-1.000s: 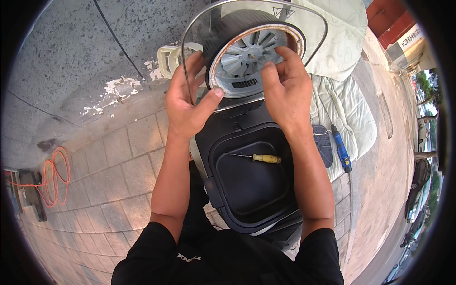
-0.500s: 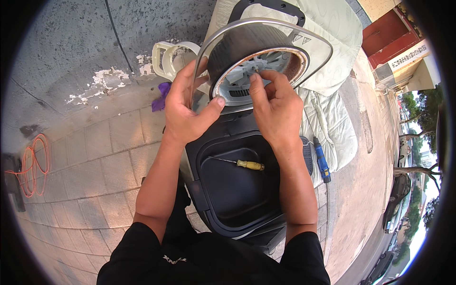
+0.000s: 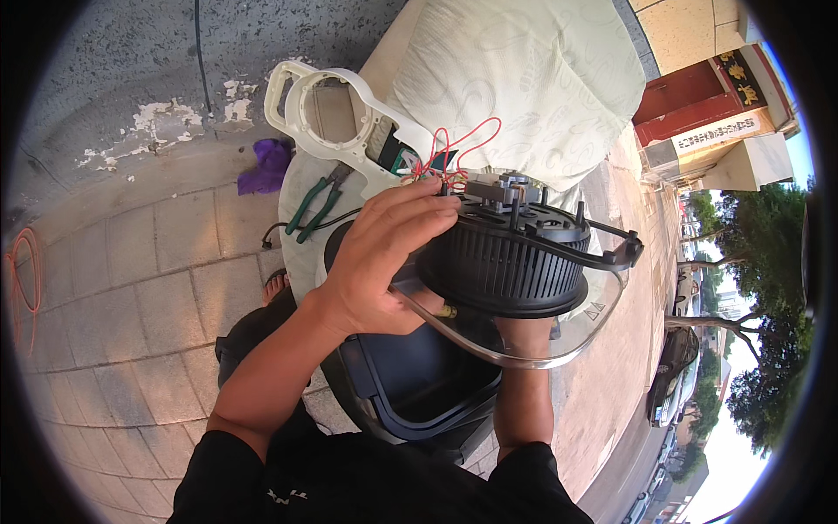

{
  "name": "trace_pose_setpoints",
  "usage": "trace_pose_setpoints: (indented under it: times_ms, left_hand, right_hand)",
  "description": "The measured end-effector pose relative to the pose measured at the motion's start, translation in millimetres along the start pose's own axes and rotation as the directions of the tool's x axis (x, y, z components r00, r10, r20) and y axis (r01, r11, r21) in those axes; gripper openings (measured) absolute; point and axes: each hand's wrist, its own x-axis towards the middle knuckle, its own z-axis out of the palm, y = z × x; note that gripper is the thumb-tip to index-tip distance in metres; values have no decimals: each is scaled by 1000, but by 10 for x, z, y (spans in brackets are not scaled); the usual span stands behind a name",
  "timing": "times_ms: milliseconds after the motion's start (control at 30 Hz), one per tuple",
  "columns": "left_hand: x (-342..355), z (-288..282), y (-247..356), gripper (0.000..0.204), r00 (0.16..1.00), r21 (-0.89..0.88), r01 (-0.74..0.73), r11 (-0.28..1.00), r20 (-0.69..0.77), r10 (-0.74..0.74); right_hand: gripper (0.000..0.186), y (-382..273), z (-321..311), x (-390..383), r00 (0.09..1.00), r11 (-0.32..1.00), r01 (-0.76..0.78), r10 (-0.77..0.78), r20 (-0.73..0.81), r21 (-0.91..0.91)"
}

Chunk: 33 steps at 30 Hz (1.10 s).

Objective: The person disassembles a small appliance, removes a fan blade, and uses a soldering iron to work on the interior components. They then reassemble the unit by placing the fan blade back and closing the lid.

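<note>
A clear appliance lid (image 3: 524, 354) with a metal rim is held up and tilted. On it sits a round black slotted housing (image 3: 511, 262) with a grey motor (image 3: 506, 188) and several upright posts on top. My left hand (image 3: 371, 258) is closed on its left side, fingertips at the housing's top edge and thumb near the rim. My right hand is hidden behind the housing; only its wrist (image 3: 524, 330) shows through the clear lid. Below is a black basket (image 3: 428, 380), where a bit of a yellow screwdriver handle (image 3: 448, 311) peeks out. Red wires (image 3: 463, 144) loop behind the motor.
A white plastic frame (image 3: 367, 113) with a ring opening and a green circuit board lies on the pale padded cloth (image 3: 524, 79). Green-handled pliers (image 3: 319, 205) rest at its left, near a purple cloth (image 3: 264, 166). An orange cable (image 3: 24, 279) lies on the paving.
The lid and housing have been turned over, from the rusty-rimmed fan side to the motor side, and brought nearer. My right hand has left the fan centre and gone behind the housing.
</note>
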Motion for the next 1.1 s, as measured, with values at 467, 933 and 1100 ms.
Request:
trace_pose_setpoints:
  times_ms: [467,933,1100]
  left_hand:
    - [-179,-6,2,58,993,12,-110,994,53,109]
    - [-213,39,18,60,993,19,-106,994,58,104]
    - [-227,50,17,61,993,30,-107,994,51,105]
  right_hand:
    - [34,-86,314,-437,890,803,-385,454,-48,456]
    - [34,-95,408,-603,847,786,-444,525,-85,431]
    - [34,-74,494,-551,842,784,-444,531,-97,434]
